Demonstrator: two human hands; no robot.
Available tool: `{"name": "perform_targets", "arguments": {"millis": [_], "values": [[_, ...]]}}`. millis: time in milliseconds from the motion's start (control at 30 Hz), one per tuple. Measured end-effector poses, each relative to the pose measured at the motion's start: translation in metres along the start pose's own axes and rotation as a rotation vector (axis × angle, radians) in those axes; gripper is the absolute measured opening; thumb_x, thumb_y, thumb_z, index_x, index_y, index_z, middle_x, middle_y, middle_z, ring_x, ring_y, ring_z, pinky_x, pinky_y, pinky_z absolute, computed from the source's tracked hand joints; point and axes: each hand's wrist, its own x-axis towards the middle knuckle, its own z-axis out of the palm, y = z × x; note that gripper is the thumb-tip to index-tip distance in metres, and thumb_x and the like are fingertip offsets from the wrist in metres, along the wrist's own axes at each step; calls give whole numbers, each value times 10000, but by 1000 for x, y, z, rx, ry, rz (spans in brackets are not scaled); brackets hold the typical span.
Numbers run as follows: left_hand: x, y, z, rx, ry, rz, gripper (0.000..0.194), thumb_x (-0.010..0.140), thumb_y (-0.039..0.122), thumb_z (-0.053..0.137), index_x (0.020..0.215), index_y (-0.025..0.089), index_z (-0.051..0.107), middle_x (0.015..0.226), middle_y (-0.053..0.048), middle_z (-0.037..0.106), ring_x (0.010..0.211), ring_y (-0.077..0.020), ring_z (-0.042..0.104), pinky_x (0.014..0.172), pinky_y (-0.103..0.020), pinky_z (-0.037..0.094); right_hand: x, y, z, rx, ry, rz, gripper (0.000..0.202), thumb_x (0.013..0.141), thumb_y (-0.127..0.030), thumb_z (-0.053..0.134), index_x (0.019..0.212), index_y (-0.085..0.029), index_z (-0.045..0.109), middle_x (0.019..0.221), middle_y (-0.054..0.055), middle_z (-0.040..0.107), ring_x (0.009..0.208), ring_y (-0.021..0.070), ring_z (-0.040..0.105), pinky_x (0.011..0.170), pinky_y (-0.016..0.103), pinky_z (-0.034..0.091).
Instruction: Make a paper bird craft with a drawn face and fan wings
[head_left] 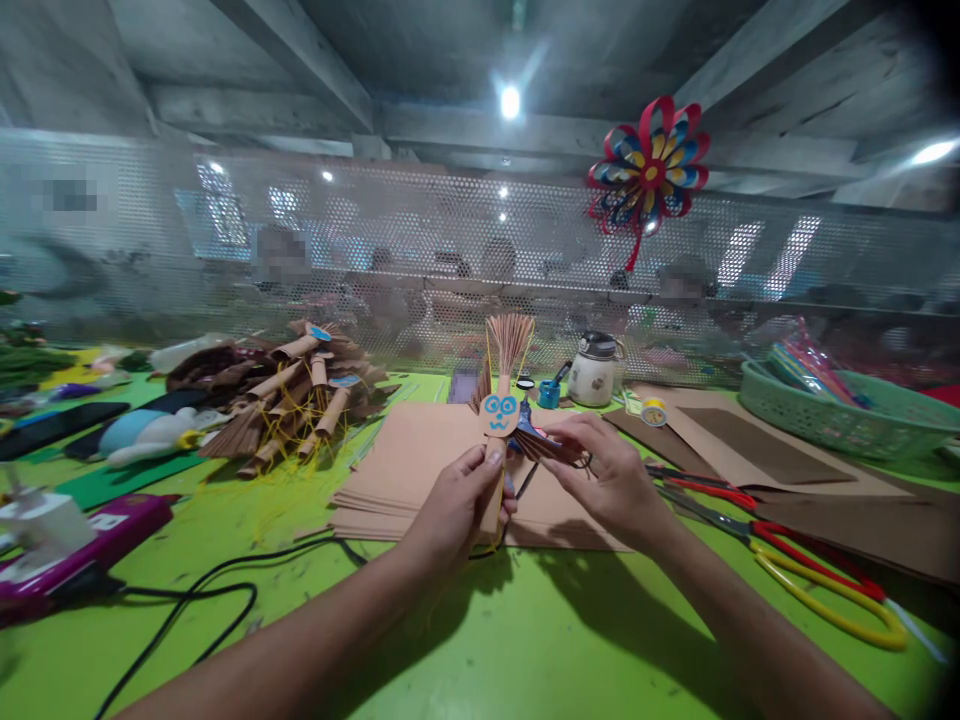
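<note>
A brown paper figure (498,413) stands upright at the middle, with a blue drawn face, a fanned pleated top and pleated side pieces. My left hand (459,497) is closed round its rolled paper stem, below the face. On the other side, my right hand (609,470) pinches the outer end of the right pleated piece between thumb and fingers. Yellow string runs along both sides of the top fan. Behind and beneath the hands lies a stack of brown paper sheets (397,470).
Similar paper figures (300,400) are heaped at left, near a purple power strip (127,535) and black cable. Scissors (817,570), brown sheets and a green basket (862,410) lie right. A jar (592,375) and blue pot (549,394) stand behind.
</note>
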Motion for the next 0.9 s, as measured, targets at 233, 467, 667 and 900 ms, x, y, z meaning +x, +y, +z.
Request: {"name": "perform_targets", "arguments": {"millis": [233,467,667,900], "values": [[3,-5,-5,50,-25,6,328,847,445,692,995,170,593,687,-4,597,552,-104,558,503,-187,409,4,-6,-4,76,32,28,276,867,-196,664,1142,-189,647,1054,84,611,823,176,603,739,333,529],[4,-3,-2,66,11,74,370,803,458,735,969,171,572,664,0,591,555,-119,572,529,-214,431,2,-3,-11,-12,381,108,75,910,-233,602,889,-192,661,868,61,625,818,199,588,743,336,475],[3,-1,1,49,33,95,417,787,500,732,977,179,548,656,9,588,529,-110,563,486,-191,382,-2,-10,2,37,170,336,379,897,-401,577,578,-197,585,542,-3,507,523,148,457,512,285,342],[0,7,2,43,40,99,350,841,477,684,953,190,516,662,18,595,538,-101,563,505,-182,388,-8,1,25,199,-34,630,465,820,-526,616,507,-184,650,436,-14,503,399,127,435,422,256,317]]}}
